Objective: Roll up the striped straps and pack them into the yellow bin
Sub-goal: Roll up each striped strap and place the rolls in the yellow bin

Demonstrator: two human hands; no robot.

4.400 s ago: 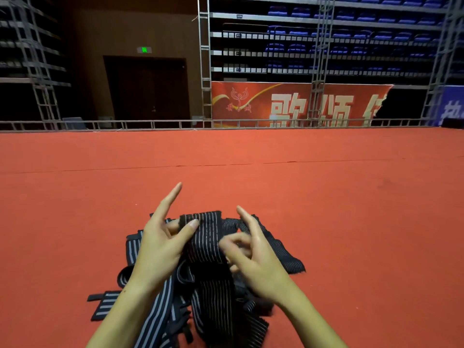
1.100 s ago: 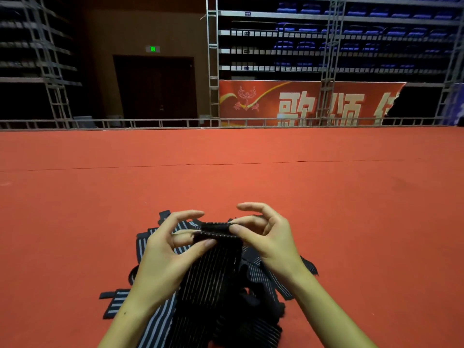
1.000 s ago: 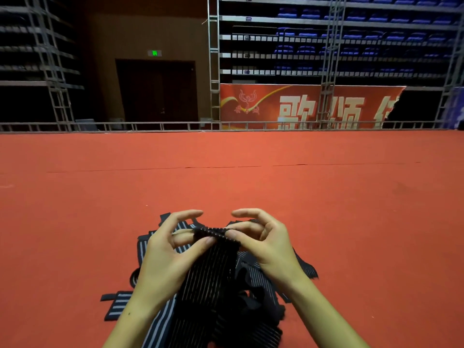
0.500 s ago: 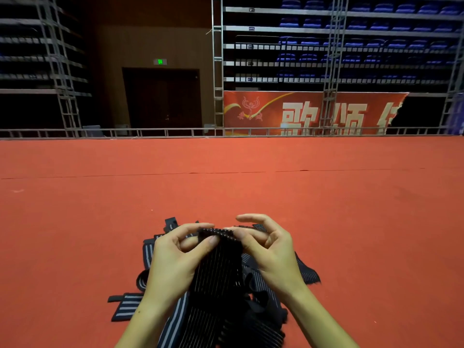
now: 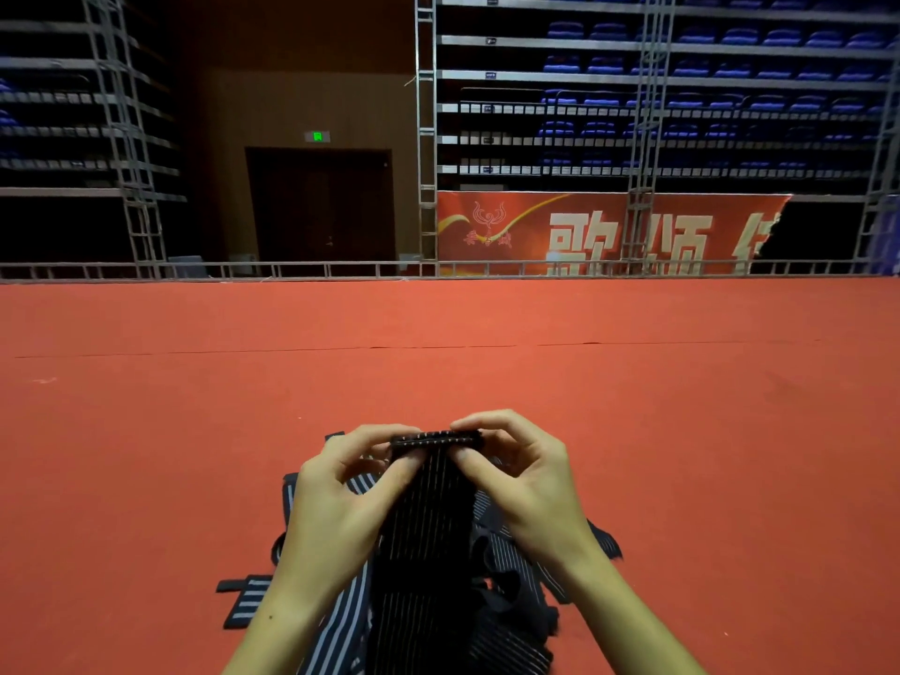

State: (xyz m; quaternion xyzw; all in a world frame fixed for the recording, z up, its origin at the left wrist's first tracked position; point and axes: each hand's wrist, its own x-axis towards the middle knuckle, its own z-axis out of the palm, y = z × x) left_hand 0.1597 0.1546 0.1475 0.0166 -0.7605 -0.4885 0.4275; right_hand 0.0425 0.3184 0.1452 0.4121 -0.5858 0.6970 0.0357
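Both hands, left hand (image 5: 336, 499) and right hand (image 5: 526, 484), pinch the folded end of a striped strap (image 5: 428, 518) above the pile (image 5: 506, 601) on the red floor (image 5: 682, 431); turning it tightly and evenly should keep the roll compact.

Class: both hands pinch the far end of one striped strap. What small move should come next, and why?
Probably turn that folded end over toward the body once more. The left hand and right hand pinch the striped strap at its far end, where only a thin fold shows; the rest lies flat and unrolled.
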